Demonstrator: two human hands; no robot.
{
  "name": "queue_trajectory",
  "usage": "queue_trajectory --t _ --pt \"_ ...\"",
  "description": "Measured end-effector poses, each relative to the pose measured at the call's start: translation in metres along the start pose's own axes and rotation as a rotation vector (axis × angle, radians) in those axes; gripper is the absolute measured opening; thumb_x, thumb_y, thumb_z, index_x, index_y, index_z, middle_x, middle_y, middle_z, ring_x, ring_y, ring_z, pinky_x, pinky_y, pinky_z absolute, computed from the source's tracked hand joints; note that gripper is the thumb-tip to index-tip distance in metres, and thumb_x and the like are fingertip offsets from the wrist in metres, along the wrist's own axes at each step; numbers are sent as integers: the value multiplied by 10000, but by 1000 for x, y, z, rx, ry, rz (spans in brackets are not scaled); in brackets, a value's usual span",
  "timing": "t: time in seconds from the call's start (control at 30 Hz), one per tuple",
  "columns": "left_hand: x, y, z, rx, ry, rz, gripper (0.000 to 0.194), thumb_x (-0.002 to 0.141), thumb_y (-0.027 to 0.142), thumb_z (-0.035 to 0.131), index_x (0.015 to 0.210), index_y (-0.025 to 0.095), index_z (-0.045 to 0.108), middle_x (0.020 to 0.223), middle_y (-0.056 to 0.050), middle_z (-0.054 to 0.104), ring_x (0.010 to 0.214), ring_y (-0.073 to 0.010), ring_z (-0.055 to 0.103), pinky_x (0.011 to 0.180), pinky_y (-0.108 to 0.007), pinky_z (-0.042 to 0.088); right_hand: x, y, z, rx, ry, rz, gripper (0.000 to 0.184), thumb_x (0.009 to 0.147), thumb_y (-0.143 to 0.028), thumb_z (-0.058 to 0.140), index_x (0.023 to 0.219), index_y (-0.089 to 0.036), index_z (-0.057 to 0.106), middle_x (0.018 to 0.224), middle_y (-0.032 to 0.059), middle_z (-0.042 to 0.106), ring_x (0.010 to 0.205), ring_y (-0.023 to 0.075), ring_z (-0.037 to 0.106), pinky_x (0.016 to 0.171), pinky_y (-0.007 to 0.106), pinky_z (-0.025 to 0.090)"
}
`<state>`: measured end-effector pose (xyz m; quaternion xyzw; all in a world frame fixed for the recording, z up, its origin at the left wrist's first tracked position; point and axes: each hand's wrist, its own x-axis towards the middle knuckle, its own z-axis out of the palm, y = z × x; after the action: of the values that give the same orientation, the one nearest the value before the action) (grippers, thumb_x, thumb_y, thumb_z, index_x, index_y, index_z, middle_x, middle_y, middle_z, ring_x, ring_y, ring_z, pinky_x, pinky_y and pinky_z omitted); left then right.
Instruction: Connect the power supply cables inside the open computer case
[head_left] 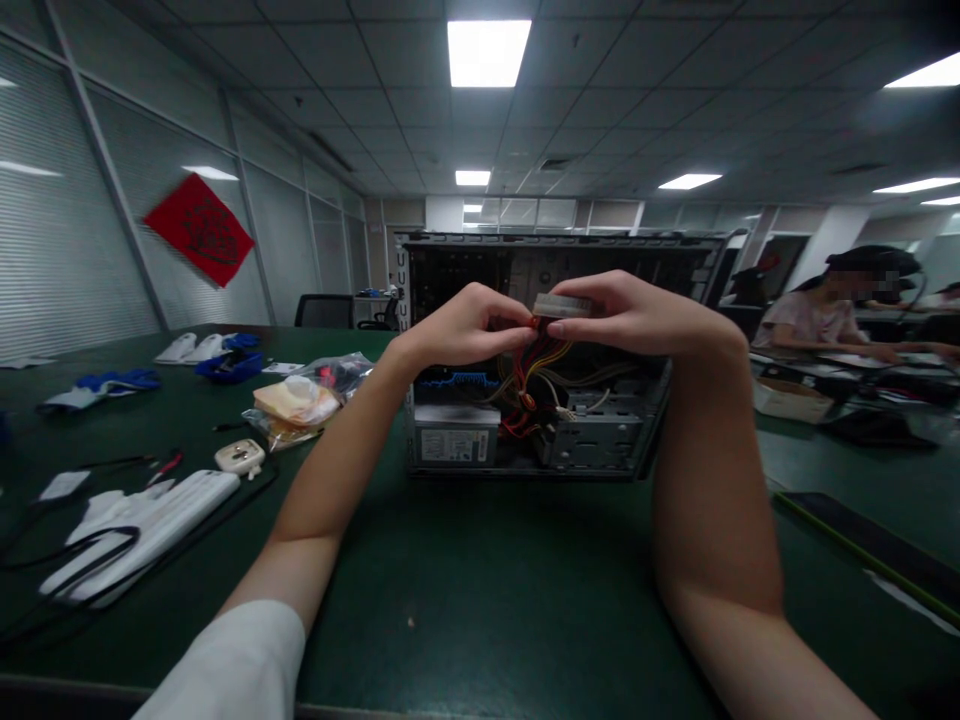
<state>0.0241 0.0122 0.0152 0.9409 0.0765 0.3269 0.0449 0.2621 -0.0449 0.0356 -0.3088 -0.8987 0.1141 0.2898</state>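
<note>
A wide, pale multi-pin power connector (562,306) sits between the thumb and fingers of my right hand (634,315), held up in front of an open computer case (411,400). From it a bundle of red, yellow and orange wires (541,358) drops into the case. My left hand (472,325) pinches wires right beside the connector. Lower left in the case sits the metal power supply (456,440) with its label facing me. A grey metal drive cage (600,442) occupies the lower right. My hands hide part of the case's middle.
Left on the green table (480,580) lie a white power strip (172,525) with black cords, a white plug adapter (240,457), a plastic bag (296,408) and blue-white gloves (112,385). A dark flat object (870,550) lies right. Another person (817,315) sits further right.
</note>
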Motion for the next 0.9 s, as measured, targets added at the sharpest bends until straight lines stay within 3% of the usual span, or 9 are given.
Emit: queue_trajectory --t 0.2,0.33,0.5,0.63,0.9 --pt "2 -1 4 22 23 33 289 916 346 658 822 98 775 672 -8 640 625 -93 523 572 -209 368 0 1 0 -6 -6 12 410 886 -578 746 948 -173 721 767 12 630 698 167 524 588 284 406" --pt "2 -3 2 3 10 72 237 887 295 653 826 99 772 713 -18 672 665 -101 566 615 -210 412 -1 -3 0 0 -36 -8 390 881 -559 751 921 -171 723 778 18 638 711 169 530 604 286 420" --pt "3 -3 4 -161 -27 -20 282 873 362 693 877 92 775 754 -21 688 695 -107 586 645 -214 443 -3 -6 0 6 -38 27 428 856 -594 754 944 -175 736 779 26 650 718 180 535 608 295 420" --pt "6 2 8 -222 -8 -86 314 843 406 731 791 96 734 690 3 619 649 -92 532 592 -210 397 -3 -4 -1 14 -10 66 387 844 -572 766 869 -190 708 746 17 613 693 175 515 580 297 399" --pt "6 2 10 -262 -14 -99 199 800 298 665 726 115 641 653 32 542 612 -76 462 567 -211 346 -1 -7 0 16 -1 72 390 824 -573 791 839 -194 700 698 -5 563 656 150 473 557 282 361"
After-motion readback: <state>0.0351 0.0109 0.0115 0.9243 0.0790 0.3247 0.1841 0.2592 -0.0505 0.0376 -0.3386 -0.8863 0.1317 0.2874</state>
